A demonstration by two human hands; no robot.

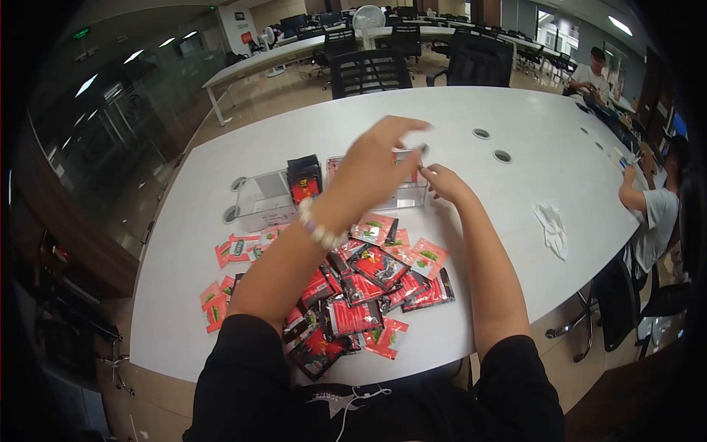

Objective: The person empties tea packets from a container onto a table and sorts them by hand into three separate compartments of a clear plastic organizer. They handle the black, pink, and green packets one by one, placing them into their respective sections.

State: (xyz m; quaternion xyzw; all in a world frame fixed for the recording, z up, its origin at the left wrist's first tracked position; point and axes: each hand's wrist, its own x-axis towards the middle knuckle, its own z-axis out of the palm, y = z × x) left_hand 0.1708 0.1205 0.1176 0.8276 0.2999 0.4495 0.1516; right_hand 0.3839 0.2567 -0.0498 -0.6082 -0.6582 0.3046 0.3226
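My left hand point(377, 158) is raised over a clear plastic box point(409, 197), its thumb and index finger apart; the hand is slightly blurred and covers much of this box. Pink and red packets show inside. My right hand point(447, 183) is at the box's right end, fingers closed around its wall. To the left stands a second clear box point(259, 195), with upright black-and-red packets point(304, 178) at its right side. In front of both boxes, black-and-red sachets point(377, 265) lie in a loose pile, mixed with pink-and-white sachets point(428, 258).
A crumpled white cloth point(551, 230) lies on the white table point(508, 191) to the right. Round cable holes point(502, 156) are set in the tabletop. Two people point(658, 199) sit along the right side. Black office chairs point(479, 62) stand beyond the far edge.
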